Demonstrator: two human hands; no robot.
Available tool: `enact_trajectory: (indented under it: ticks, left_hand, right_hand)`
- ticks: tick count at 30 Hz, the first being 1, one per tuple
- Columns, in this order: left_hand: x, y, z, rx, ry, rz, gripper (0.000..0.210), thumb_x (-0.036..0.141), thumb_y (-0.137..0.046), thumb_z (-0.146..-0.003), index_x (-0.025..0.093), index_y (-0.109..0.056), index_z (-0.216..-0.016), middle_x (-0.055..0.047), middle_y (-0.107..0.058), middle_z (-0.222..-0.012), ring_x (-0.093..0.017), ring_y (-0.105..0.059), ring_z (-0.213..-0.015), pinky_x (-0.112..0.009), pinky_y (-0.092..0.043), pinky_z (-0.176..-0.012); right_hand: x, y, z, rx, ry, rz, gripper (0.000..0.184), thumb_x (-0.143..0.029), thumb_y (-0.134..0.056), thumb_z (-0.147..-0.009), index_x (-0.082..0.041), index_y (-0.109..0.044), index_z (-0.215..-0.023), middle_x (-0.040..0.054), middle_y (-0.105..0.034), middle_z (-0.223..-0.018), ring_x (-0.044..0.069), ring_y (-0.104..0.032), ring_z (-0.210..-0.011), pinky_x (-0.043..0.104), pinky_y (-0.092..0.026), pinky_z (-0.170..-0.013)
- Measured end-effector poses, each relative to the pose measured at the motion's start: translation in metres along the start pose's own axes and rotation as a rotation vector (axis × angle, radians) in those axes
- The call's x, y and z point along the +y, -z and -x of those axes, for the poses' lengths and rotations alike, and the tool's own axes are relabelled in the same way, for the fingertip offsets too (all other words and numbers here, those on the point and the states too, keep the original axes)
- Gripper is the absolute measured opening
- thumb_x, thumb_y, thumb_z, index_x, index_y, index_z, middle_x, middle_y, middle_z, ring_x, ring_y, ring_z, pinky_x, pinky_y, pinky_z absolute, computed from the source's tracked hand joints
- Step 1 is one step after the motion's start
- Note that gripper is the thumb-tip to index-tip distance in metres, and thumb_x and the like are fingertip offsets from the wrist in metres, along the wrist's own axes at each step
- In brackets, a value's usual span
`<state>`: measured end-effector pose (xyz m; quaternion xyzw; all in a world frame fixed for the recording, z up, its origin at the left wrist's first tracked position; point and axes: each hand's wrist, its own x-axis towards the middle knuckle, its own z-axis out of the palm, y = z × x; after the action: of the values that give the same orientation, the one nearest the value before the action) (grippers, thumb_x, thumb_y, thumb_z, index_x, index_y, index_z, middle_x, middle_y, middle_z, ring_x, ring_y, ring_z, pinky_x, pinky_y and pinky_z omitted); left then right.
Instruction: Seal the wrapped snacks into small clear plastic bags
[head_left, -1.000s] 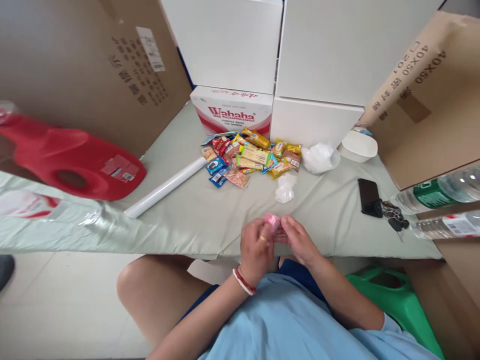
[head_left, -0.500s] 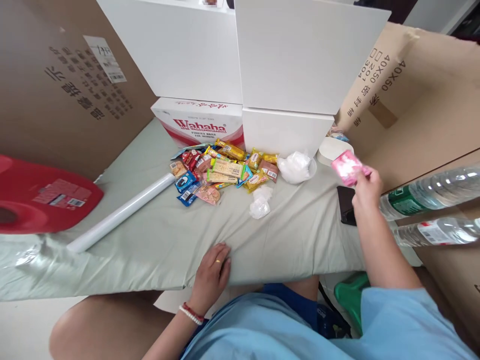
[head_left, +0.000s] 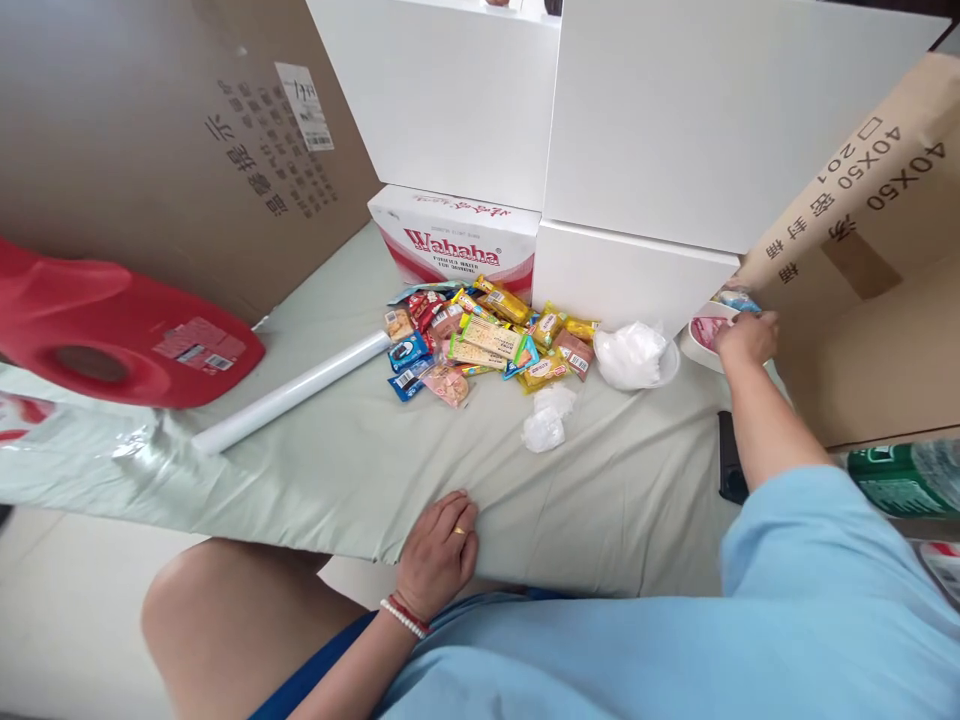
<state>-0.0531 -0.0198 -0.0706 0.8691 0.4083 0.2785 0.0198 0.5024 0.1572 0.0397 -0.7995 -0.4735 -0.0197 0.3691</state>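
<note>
At the right, my right hand is over a white round-edged container. Its fingers are closed at the edge of a pink packet, which sits within the container's rim; the fingertips are partly hidden. My left hand lies flat on the front edge of the cloth-covered table, holding nothing. Wrapped snacks in yellow, blue, red and pink form a pile at the back middle. Beside them stands a clear bowl with a white plastic bag in it.
A crumpled clear bag lies before the pile. On the left are a white roll and a red jug. White boxes and a Wahaba-style printed carton stand behind. A black phone and bottle are at right.
My right hand has carried the pink packet away from me and down to the white container. My left hand stays on the table edge. The view has shifted, moving most things rightward.
</note>
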Motion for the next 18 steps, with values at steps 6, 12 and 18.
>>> enact_trajectory:
  ticks: [6, 12, 18]
  left_hand:
    - [0.0, -0.003, 0.004, -0.015, 0.0, -0.002, 0.032, 0.009, -0.055, -0.088, 0.018, -0.064, -0.117, -0.011, -0.07, -0.111, -0.027, -0.063, -0.119, -0.043, -0.054, -0.101]
    - [0.001, -0.001, 0.005, -0.036, 0.05, 0.091, 0.028, 0.012, -0.051, -0.091, 0.019, -0.067, -0.112, -0.011, -0.07, -0.11, -0.026, -0.062, -0.12, -0.045, -0.053, -0.104]
    - [0.012, 0.022, -0.01, 0.043, 0.558, 0.708, 0.023, 0.033, -0.048, -0.099, 0.019, -0.067, -0.101, -0.009, -0.068, -0.099, -0.019, -0.067, -0.09, -0.032, -0.057, -0.075]
  right_hand:
    - [-0.079, -0.014, 0.131, -0.182, 0.333, -0.046, 0.031, -0.039, -0.049, -0.1, -0.02, -0.072, -0.109, 0.0097, -0.071, -0.102, 0.022, -0.065, -0.095, 0.034, -0.048, -0.091]
    - [-0.148, -0.059, 0.237, -0.716, 0.631, 0.083, 0.025, -0.03, -0.052, -0.099, -0.025, -0.074, -0.111, 0.0088, -0.065, -0.123, 0.022, -0.059, -0.114, 0.029, -0.048, -0.085]
    - [-0.17, -0.04, 0.261, -0.489, 0.382, -0.311, 0.027, -0.041, -0.054, -0.098, -0.023, -0.074, -0.099, 0.0069, -0.064, -0.102, 0.019, -0.061, -0.086, 0.03, -0.051, -0.078]
